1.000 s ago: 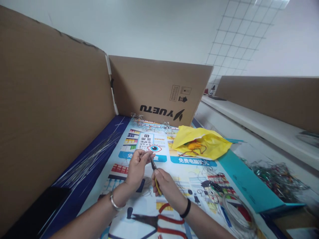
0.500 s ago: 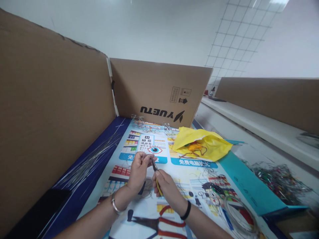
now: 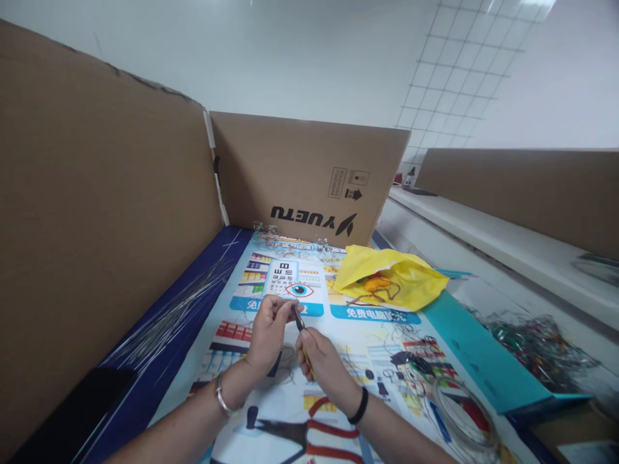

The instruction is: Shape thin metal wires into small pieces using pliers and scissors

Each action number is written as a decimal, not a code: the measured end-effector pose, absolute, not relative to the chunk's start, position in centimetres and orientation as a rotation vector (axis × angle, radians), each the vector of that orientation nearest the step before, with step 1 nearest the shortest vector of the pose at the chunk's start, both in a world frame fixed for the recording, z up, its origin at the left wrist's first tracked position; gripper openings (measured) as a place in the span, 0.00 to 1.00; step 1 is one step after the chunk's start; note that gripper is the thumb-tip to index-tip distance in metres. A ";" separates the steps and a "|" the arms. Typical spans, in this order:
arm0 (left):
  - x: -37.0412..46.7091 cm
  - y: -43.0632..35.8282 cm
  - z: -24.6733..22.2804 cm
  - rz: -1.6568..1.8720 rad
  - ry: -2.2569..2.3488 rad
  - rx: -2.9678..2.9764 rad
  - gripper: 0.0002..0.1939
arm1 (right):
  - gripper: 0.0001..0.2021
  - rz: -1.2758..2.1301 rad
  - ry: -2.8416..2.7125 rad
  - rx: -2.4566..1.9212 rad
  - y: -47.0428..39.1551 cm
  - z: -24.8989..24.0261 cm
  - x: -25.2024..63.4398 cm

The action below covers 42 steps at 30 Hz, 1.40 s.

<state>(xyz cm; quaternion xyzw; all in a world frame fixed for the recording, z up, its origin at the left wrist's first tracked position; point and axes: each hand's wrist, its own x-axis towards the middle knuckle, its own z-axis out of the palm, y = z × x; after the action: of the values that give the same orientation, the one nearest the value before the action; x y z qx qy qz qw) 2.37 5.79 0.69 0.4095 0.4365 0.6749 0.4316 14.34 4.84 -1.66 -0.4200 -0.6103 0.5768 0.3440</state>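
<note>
Near the middle of the printed sheet, my right hand (image 3: pixel 320 359) is wrapped round the yellow handles of small pliers (image 3: pixel 299 320), whose dark jaws point up and left. My left hand (image 3: pixel 269 332) is closed in a pinch right at the jaw tips; what its fingers hold is too small to make out. Below both hands, large scissors with red handles (image 3: pixel 333 441) lie on the sheet, blades toward the left. Thin loose wire (image 3: pixel 289 361) shows behind and between the hands.
A yellow bag (image 3: pixel 416 283) with orange cord lies at the right. Coiled wire (image 3: pixel 464 412) sits lower right, beside a teal box (image 3: pixel 483 354) and tangled wire pieces (image 3: pixel 536 348). Straight wires (image 3: pixel 174 316) and a black object (image 3: pixel 82 412) lie left. Cardboard panels (image 3: pixel 309 174) stand behind and left.
The view has shifted very slightly. Both hands and the pliers keep nearly the same pose, with my left hand still at the jaw tips.
</note>
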 end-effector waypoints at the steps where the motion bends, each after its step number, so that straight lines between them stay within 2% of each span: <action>1: 2.3 5.8 0.6 1.683 1.086 1.027 0.09 | 0.21 1.501 -1.579 -1.109 4.8 -1.6 14.3; 6: 1.8 6.4 0.1 1.671 1.196 1.143 0.08 | 0.22 1.419 -1.660 -1.144 4.8 -1.5 14.5; 15: 0.0 6.2 1.7 1.513 1.344 1.554 0.05 | 0.19 1.026 -1.982 -1.190 5.5 -1.3 15.7; 23: -0.4 6.6 2.6 1.323 1.147 1.342 0.08 | 0.15 0.697 -2.259 -1.270 5.5 -0.2 17.0; 34: -0.2 6.2 3.5 1.260 1.095 1.245 0.09 | 0.12 -0.018 -2.536 -1.332 5.4 0.1 17.7; 39: 0.1 6.3 2.9 1.297 1.184 1.294 0.09 | 0.11 -0.159 -2.553 -1.284 5.6 0.2 18.0; 42: 0.2 6.3 2.7 1.350 1.246 1.386 0.08 | 0.12 -0.115 -2.546 -1.302 5.7 0.5 18.1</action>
<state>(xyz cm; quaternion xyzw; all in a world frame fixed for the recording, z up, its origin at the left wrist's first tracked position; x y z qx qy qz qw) 0.16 6.28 2.71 0.5501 0.4942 0.5356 0.4079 18.07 5.71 0.53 -0.4505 -0.8810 -0.0397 0.1392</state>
